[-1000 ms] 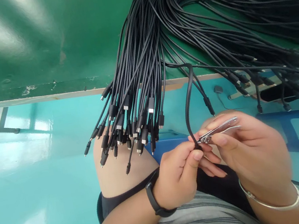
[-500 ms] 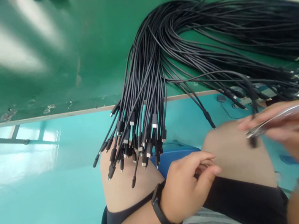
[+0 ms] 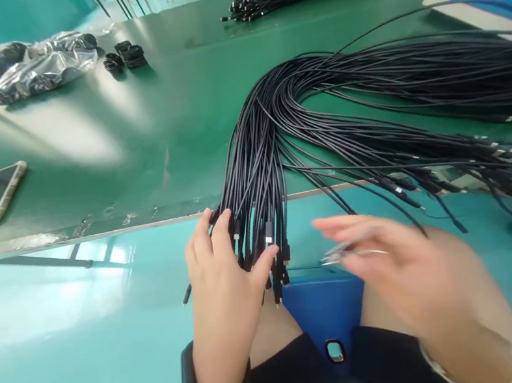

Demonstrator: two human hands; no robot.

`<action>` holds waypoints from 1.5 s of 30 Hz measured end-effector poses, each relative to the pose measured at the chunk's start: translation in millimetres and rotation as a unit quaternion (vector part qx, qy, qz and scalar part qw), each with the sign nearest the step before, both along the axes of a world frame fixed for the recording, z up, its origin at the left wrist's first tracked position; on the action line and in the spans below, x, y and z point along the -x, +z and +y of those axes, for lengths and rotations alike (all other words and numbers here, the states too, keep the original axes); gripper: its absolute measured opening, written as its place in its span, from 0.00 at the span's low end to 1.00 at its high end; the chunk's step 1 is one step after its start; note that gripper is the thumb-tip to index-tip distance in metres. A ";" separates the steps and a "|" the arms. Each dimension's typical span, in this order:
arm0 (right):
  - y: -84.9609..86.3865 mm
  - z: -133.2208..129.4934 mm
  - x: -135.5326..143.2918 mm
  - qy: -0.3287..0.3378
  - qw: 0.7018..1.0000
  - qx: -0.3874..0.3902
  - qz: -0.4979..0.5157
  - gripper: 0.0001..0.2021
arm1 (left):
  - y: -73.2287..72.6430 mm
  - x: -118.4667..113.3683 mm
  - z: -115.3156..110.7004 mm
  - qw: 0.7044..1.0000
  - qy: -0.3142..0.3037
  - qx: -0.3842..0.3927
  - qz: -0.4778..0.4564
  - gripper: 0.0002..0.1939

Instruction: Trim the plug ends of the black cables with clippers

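Because the cables lie in two groups, I read progress from their arrangement. The near bundle (image 3: 250,159) of black cables drapes over the front edge of the green table (image 3: 188,144), its connectors (image 3: 268,235) hanging near the blue stool (image 3: 325,304). The second bundle (image 3: 356,141) lies to its right, its ends reaching past the same edge. I judge the work to be under way: the second bundle may be the finished portion and the near bundle the remainder. No visible mark confirms that division, and I cannot count either group.

Hand status: the left hand (image 3: 220,283) extends over the near bundle's ends, fingers and thumb spread; I cannot tell whether it touches a connector. The right hand (image 3: 398,265) pinches a small metal clipper (image 3: 332,257) between thumb and fingers, to the right of the near bundle and apart from it. Blur affects this hand; I see no cable in the clipper's jaws.

Orientation: the clipper's long axis runs roughly across my view, its cutting end, as I read it, pointing left toward the near bundle and its levers toward the palm. The near bundle enters from the right, bends on the table, then runs toward the person; its connectors point down. The second bundle bends similarly, then slants toward the lower right.
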State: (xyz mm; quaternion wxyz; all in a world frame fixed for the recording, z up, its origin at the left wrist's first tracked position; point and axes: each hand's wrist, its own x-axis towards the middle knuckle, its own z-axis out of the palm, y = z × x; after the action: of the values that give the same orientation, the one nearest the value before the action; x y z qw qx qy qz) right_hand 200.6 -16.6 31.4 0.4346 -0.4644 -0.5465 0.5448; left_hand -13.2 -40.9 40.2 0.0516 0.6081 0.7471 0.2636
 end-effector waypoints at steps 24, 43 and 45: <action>-42.5 58.1 -15.3 0.185 0.964 0.109 0.158 0.12 | -40.7 -63.4 -3.2 0.750 -0.018 0.147 -0.645 0.25; -32.2 51.6 -38.8 0.105 0.991 0.066 0.056 0.08 | -81.7 -76.9 -18.3 0.631 -0.127 0.258 -0.720 0.21; -33.3 42.7 -37.9 0.112 0.988 0.084 0.059 0.08 | -80.1 -88.0 -20.3 0.612 -0.105 0.232 -0.749 0.23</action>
State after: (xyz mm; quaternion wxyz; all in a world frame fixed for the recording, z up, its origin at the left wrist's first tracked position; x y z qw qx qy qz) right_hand 238.5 26.1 -1.9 0.3619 -0.4018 -0.5208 0.6606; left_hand 74.7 -61.2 -39.9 0.7596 0.2415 0.4155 0.4381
